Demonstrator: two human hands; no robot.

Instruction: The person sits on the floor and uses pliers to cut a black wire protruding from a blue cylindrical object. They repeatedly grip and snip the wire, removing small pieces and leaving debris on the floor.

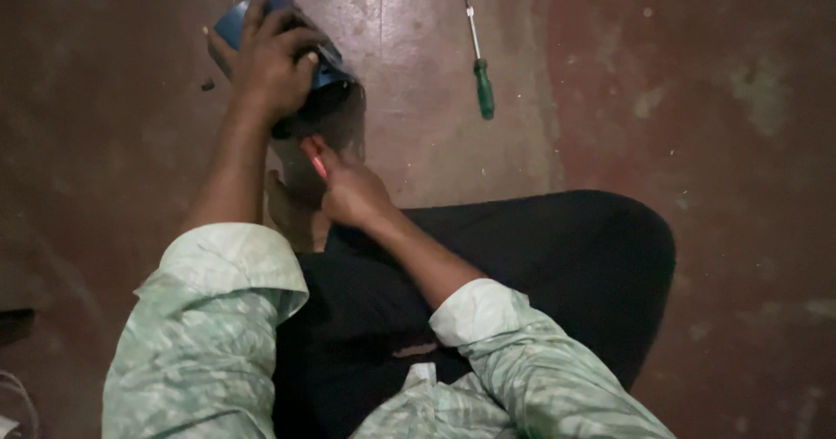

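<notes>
Two hands are busy here, both working on one blue appliance housing (324, 66) that sits on the reddish-brown floor (697, 99), just past the person's knees. Left hand (270, 60) is clamped over the top of it, fingers (292, 25) spread and curled down around the rounded blue shell, so it's definitely gripping that thing. The underside of the housing faces toward the person and looks dark, can't make out what's inside.

Right hand (353, 193) is closed around a red-handled tool (313, 158), only a bit of the red handle pokes out past the fist, and it's pointed up into the dark opening of the housing. Can't tell what kind of tip it has, it's hidden.

Off to the right on the floor, well apart from both hands, lies a green-handled screwdriver (479, 64), shaft pointing away from the person. A small dark bit (207, 84) lies on the floor just left of the housing, too small to say what it is.

Person's sitting cross-legged in dark trousers (540, 265), with pale green patterned sleeves (209, 334) pushed up the forearms.
</notes>
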